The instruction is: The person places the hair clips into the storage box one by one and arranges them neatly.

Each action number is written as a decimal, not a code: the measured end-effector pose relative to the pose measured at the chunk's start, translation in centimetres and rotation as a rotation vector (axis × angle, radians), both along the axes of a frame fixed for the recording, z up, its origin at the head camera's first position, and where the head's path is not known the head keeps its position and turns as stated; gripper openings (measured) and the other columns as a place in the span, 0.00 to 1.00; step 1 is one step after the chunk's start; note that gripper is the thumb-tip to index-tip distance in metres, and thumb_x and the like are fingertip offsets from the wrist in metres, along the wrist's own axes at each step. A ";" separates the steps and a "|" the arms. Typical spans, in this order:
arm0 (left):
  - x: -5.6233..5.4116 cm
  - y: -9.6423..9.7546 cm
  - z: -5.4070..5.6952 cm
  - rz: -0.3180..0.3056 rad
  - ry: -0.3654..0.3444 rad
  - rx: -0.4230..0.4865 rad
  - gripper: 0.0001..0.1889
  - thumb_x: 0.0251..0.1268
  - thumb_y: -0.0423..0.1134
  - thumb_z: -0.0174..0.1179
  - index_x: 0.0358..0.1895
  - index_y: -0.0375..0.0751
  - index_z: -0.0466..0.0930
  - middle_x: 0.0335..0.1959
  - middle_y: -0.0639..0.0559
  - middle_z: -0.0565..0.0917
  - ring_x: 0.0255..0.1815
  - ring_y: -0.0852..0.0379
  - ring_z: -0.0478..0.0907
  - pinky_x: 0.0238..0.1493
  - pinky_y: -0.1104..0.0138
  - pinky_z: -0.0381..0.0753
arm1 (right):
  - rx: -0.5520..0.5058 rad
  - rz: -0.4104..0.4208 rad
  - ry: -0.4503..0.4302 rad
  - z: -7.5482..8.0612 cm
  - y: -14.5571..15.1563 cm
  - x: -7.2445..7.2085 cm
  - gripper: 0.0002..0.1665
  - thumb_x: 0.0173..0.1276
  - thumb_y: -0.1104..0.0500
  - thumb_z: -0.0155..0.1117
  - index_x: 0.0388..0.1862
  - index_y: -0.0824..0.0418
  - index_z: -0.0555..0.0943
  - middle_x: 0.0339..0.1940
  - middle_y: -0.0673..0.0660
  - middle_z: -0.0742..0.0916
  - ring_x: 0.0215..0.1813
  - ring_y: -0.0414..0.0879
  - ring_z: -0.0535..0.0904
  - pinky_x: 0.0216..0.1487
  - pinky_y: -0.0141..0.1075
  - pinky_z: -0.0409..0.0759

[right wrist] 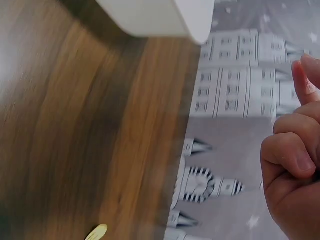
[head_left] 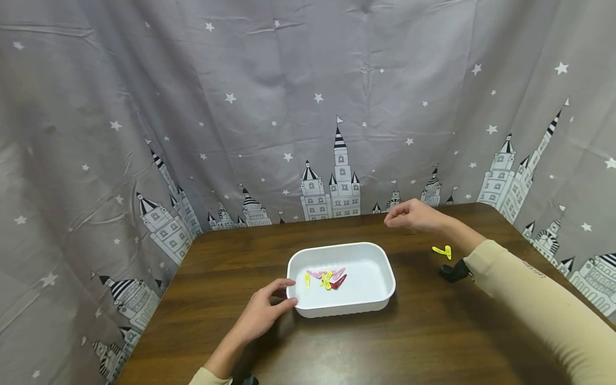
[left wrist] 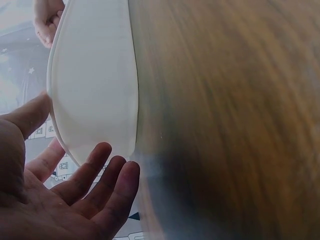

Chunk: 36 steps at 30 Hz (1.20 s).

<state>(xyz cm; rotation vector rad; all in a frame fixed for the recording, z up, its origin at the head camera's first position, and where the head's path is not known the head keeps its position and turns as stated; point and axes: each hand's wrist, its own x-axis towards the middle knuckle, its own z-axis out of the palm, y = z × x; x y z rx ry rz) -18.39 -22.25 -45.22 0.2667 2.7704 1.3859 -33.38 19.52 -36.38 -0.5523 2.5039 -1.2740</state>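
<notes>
A white rectangular tray [head_left: 337, 309] stands on the table with several small snap hair clips inside. Among them are yellow clips [head_left: 326, 280], pink clips [head_left: 339, 273] and a dark red clip [head_left: 339, 282]. My left hand [head_left: 264, 310] rests at the tray's left end, thumb and index finger touching the rim, the other fingers loosely bent beside the outer wall in the left wrist view. Beyond the tray's right side, my right hand [head_left: 416, 216] is raised over the table. Its fingers are curled, thumb close to the index fingertip, and no object shows between them.
Two yellow hair clips [head_left: 448, 252] lie on the brown wooden table [head_left: 231, 267] to the right, under the right forearm. A grey curtain [head_left: 269, 107] printed with castles and stars hangs along the table's back and sides.
</notes>
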 end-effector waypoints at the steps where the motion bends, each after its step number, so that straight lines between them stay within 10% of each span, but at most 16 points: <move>1: 0.0 0.0 0.0 -0.001 0.002 0.001 0.20 0.65 0.44 0.69 0.59 0.47 0.81 0.48 0.47 0.85 0.50 0.50 0.82 0.52 0.54 0.79 | 0.000 -0.010 0.006 -0.1 0.5 -0.1 0.15 0.70 0.53 0.67 0.48 0.62 0.85 0.17 0.45 0.70 0.17 0.40 0.59 0.23 0.35 0.62; 24: 0.0 0.2 0.0 0.002 0.021 0.013 0.20 0.64 0.44 0.69 0.59 0.46 0.81 0.46 0.48 0.86 0.48 0.52 0.83 0.51 0.55 0.79 | 0.009 -0.218 0.019 -4.8 9.3 0.4 0.24 0.71 0.52 0.66 0.57 0.68 0.81 0.39 0.50 0.85 0.27 0.34 0.66 0.31 0.33 0.69; 36: -0.2 0.1 -0.2 -0.011 0.020 0.004 0.21 0.64 0.44 0.69 0.59 0.46 0.81 0.46 0.49 0.86 0.49 0.51 0.83 0.53 0.49 0.79 | -0.097 -0.299 -0.106 -7.9 12.0 1.1 0.31 0.71 0.54 0.65 0.63 0.76 0.74 0.13 0.43 0.65 0.15 0.38 0.58 0.19 0.33 0.61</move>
